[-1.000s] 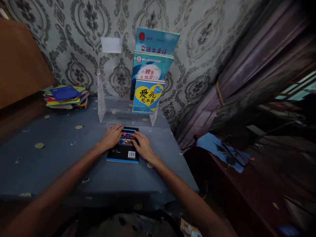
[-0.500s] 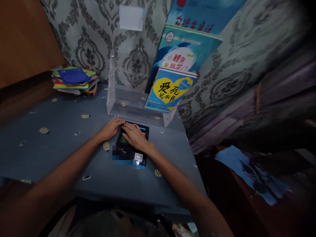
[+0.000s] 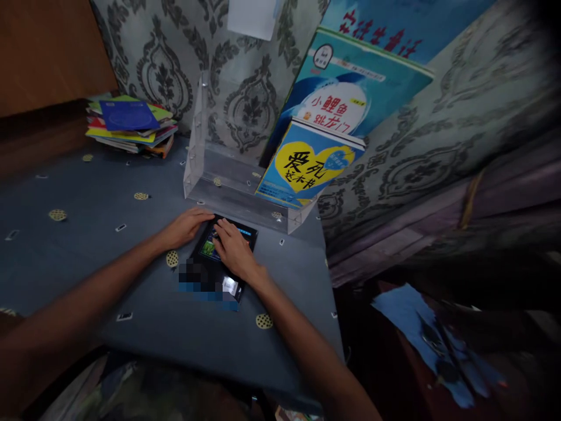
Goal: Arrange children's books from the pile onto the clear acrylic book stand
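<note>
A dark book (image 3: 219, 272) with a blue lower edge, a small picture and a white label lies flat on the grey patterned tablecloth. My right hand (image 3: 234, 248) rests palm down across its upper part, fingers stretched out and partly hiding the picture. Beside the book's top left corner, my left hand (image 3: 186, 227) lies low on the table with its fingers extended and the tips touching the corner. Just beyond both hands stands a clear stepped acrylic rack (image 3: 245, 207), with a blue book with a yellow heart (image 3: 307, 166) leaning at its right front.
Behind the heart book, a teal book (image 3: 350, 88) and a blue book (image 3: 394, 23) lean on higher tiers. A pile of colourful books (image 3: 131, 126) sits at the back left. Off the table's right side, a light blue cloth (image 3: 407, 310) lies lower down with dark items on it.
The view has shifted, so the table and book appear lower and further left. My right hand has slid slightly back from the book's top edge, uncovering more of the picture. The hands are slightly further apart.
</note>
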A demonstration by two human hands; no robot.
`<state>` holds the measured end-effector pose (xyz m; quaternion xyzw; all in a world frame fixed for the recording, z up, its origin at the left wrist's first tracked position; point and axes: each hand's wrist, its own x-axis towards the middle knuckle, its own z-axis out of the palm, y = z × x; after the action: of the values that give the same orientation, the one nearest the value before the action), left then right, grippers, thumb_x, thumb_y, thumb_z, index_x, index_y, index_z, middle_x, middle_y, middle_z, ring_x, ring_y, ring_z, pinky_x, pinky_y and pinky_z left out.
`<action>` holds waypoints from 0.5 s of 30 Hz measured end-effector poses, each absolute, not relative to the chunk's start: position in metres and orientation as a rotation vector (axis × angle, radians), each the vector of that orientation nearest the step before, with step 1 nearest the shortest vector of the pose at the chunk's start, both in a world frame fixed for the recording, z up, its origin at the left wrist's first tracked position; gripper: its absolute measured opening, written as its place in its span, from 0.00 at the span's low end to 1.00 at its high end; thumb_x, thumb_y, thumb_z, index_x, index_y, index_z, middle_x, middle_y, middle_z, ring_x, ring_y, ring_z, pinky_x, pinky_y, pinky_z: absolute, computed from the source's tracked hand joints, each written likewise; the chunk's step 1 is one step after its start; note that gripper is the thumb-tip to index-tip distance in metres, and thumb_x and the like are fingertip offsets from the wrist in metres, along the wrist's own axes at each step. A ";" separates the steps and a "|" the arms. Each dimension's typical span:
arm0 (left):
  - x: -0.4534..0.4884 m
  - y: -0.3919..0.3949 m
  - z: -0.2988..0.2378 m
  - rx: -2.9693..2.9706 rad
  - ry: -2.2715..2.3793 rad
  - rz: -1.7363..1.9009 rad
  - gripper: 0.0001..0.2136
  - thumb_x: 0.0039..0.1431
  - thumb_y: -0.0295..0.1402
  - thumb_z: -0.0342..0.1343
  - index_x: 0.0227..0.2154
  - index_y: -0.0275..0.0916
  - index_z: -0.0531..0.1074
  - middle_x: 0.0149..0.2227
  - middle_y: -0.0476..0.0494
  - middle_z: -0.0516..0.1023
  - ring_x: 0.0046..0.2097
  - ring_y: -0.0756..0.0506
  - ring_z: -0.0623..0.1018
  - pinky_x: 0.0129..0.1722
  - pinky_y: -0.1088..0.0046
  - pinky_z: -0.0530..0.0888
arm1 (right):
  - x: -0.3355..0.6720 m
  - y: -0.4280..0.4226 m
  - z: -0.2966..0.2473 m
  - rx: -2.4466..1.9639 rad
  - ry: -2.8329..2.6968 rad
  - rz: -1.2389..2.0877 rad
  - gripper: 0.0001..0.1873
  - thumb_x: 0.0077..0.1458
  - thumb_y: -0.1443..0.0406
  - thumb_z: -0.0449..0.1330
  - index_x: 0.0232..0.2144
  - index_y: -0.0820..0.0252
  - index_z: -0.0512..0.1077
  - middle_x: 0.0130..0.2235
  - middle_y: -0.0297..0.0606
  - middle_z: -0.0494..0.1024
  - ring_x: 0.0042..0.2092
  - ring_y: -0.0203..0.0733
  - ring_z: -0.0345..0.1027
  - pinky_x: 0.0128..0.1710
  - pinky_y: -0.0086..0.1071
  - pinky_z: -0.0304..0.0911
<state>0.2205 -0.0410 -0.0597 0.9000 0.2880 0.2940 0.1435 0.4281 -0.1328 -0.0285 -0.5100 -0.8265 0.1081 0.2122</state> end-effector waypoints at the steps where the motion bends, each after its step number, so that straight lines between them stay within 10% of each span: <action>1: 0.220 -0.041 -0.060 2.600 0.833 0.852 0.19 0.65 0.25 0.43 0.54 0.41 0.72 0.55 0.41 0.77 0.58 0.45 0.74 0.61 0.56 0.70 | 0.436 -0.136 -0.030 -1.448 -2.250 0.295 0.23 0.67 0.64 0.52 0.60 0.69 0.68 0.64 0.55 0.67 0.69 0.50 0.55 0.68 0.47 0.54; 15: 0.223 -0.038 -0.054 2.673 0.801 0.777 0.19 0.65 0.26 0.44 0.55 0.40 0.72 0.58 0.41 0.76 0.61 0.43 0.73 0.63 0.53 0.68 | 0.463 -0.161 -0.024 -1.727 -2.109 0.095 0.19 0.66 0.67 0.52 0.56 0.63 0.73 0.60 0.52 0.73 0.65 0.53 0.63 0.67 0.56 0.51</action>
<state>0.2234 -0.0385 -0.0536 0.9159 0.2743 0.2662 0.1223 0.4631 -0.1614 -0.0245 -0.6197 -0.7567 0.0341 0.2053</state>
